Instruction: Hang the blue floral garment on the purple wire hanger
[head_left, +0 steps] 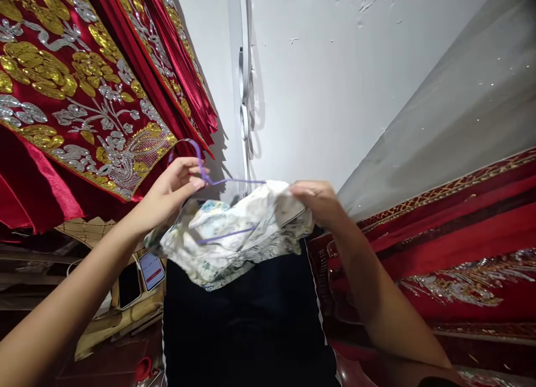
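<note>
A white wall (318, 80) fills the view from 12 to 1 o'clock. At 10 o'clock hangs red cloth (94, 91) covered in gold and silver sequinned flowers. More red fabric (469, 236), with silver beading, runs from 3 to 4 o'clock beneath a greyish, see-through sheet (452, 119) at 2 o'clock. Your black clothing (247, 331) lies at 6 o'clock.

In front of it, just off centre towards 7 o'clock, is a pale floral garment (234, 258), bunched and partly blurred, raised between your two hands. Your right hand (318, 200), at 3 o'clock, is closed, pinching the garment's upper corner. Your left hand (178, 180), at 9 o'clock, is loosely curled, with thumb and fingertips nearly together on a purple hanger (200, 161). The hanger's hook points up towards 10 o'clock; one arm reaches into the garment.

At 8 o'clock, a phone with a lit screen (151, 270) sits beside a dark-screened phone (129, 285).
</note>
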Motion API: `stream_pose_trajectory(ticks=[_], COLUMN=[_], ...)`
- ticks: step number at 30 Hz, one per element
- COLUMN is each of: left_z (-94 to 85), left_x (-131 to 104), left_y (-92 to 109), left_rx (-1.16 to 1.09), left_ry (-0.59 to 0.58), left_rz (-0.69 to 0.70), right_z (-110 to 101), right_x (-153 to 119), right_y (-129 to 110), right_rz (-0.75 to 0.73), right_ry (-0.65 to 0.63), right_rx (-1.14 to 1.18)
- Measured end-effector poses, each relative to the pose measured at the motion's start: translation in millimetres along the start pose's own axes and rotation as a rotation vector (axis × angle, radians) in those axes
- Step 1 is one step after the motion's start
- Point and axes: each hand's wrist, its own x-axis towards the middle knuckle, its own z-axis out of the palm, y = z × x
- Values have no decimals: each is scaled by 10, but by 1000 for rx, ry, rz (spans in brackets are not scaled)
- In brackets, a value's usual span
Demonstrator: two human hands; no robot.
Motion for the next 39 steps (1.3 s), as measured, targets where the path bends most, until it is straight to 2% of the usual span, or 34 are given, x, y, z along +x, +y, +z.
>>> stream_pose_trajectory(ticks=[3,6,7,9,13,17,19,23,26,28,29,31,33,34,35,36,39], left_z=[59,206,282,466,880,1199,1294,1360,1377,1422,1459,1556,1659,1704,1740,1767,1793], left_x=[-60,-202,-239,-276,-229,-148,-104,-43,-106,-210,-272,-397,-502,-543,-576,-603,-652], left_y=[-138,-278,-332,-445,-644,-771,-830,-972,-1072,-1123,-1144,-1177,-1198,-1203,-1202,-1196,-1145], left_rx=[293,489,496,421,153,-8,-39,-76,-90,-124,-149,-201,-242,-276,-314,-351,-427], left_ry=[225,527,576,556,382,326,318,379,422,411,403,391,372,364,355,346,314], left_rz=[157,219,214,160,-1,-40,-63,-138,-226,-278,-291,-298,-297,-299,-300,-302,-297], right_z=[-290,-468,-483,-459,-355,-284,-222,-87,-66,-56,-30,94,318,457,603,748,1099], right_x=[6,54,74,115,140,73,56,104,128,85,39,-100,-276,-362,-436,-492,-539], right_y=[66,101,93,54,-10,47,75,64,76,141,196,346,531,625,712,786,903], right_rz=[-25,-95,-109,-131,-207,-227,-159,-14,33,59,49,-20,-93,-92,-63,-18,71], right_ry=[379,551,576,604,700,763,713,492,460,532,615,888,1187,1246,1205,1051,170], right_rx=[187,267,269,267,296,341,331,294,294,295,273,157,-6,-53,-53,-21,120])
